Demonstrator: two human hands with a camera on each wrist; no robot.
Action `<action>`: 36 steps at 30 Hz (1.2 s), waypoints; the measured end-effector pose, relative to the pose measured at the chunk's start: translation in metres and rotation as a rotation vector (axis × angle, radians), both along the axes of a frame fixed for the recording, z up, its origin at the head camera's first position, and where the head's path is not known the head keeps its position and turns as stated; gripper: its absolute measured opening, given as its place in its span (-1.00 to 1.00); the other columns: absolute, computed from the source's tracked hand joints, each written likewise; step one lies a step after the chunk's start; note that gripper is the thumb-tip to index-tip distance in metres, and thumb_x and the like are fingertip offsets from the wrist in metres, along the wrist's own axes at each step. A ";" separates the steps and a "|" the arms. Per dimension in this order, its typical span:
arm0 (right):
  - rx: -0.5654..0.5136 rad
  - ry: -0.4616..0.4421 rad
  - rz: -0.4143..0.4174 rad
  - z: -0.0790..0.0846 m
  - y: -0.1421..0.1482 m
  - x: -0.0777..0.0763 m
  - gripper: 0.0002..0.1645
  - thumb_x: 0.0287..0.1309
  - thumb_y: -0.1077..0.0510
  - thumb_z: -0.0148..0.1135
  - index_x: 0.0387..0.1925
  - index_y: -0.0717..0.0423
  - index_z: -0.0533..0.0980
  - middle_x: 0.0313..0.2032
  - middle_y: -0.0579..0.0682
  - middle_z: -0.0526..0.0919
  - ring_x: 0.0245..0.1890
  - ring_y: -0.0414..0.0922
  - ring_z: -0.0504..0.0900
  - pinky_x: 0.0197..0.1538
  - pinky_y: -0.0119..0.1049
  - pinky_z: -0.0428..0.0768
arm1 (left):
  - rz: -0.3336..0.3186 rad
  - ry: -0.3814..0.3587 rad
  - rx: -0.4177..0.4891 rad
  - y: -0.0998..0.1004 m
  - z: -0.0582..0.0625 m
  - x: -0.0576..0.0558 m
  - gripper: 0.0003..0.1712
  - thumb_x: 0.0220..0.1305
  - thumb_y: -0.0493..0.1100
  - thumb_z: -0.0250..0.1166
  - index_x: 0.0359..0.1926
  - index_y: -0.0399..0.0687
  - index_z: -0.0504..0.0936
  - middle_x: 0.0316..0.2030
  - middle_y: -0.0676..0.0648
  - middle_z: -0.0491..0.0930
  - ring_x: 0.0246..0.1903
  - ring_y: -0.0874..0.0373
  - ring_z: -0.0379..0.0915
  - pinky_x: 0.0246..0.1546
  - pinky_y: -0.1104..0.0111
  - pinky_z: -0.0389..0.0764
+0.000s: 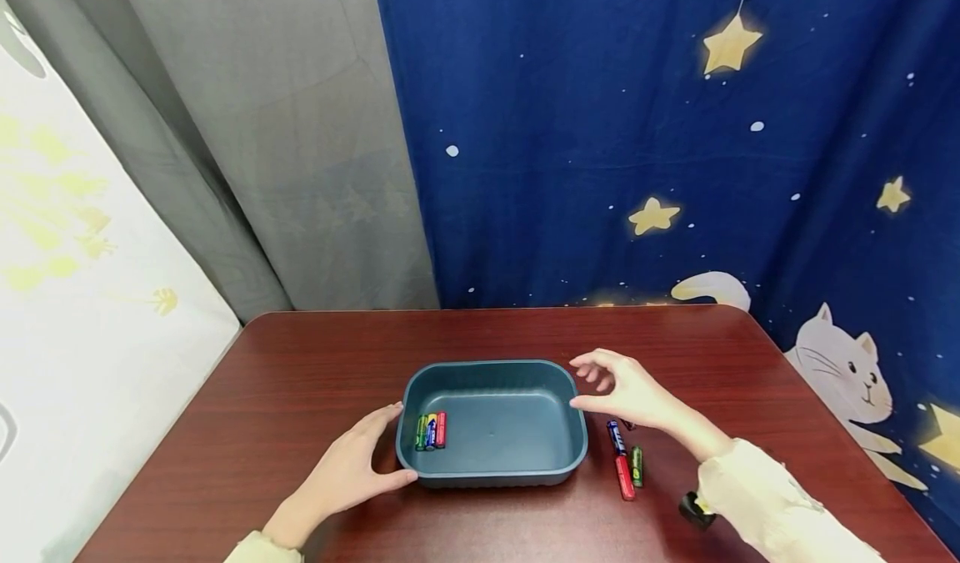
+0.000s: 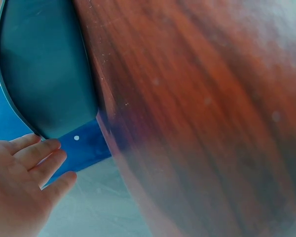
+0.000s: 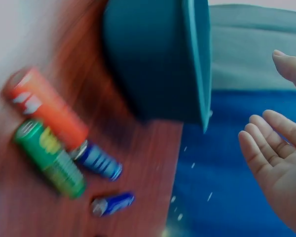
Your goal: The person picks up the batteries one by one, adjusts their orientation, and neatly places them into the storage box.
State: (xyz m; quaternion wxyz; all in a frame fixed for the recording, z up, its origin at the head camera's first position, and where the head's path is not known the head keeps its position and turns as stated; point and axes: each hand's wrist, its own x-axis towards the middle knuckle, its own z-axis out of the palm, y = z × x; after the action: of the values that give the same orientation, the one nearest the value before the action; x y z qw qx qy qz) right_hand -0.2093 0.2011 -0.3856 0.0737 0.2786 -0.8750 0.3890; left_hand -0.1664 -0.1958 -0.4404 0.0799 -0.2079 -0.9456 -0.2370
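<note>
Teal bin (image 1: 510, 429) well inside far table edge (image 1: 495, 312), left grip (image 1: 351, 464) wide at rim (image 1: 491, 475), right grip (image 1: 624, 389) wide nearby

Bright head view, pale glare on tabletop (image 2: 197, 98) in left wrist view, blurred batteries (image 3: 52, 158) in right wrist view

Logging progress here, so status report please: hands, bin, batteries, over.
Left hand at left end of bin. Right hand empty, near its right end. Three batteries inside, others right of it. Head view: right hand partly hides one.
</note>
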 end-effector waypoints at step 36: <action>0.108 0.070 -0.044 -0.087 0.076 0.057 -0.51 -0.31 0.03 0.50 -0.25 0.07 0.54 -0.36 -0.16 0.50 -0.38 -0.28 0.41 -0.48 -0.46 0.44 | -0.003 0.035 -0.014 -0.001 -0.003 -0.002 0.01 -0.20 0.38 0.33 0.24 -0.05 0.33 0.18 0.01 0.36 0.17 0.11 0.26 0.06 0.13 0.40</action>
State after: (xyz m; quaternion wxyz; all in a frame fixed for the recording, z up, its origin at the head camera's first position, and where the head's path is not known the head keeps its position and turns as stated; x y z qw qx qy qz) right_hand -0.1525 0.2770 -0.4727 0.0977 0.2762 -0.8975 0.3295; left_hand -0.1680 -0.1967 -0.4438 0.0946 -0.2137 -0.9454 -0.2270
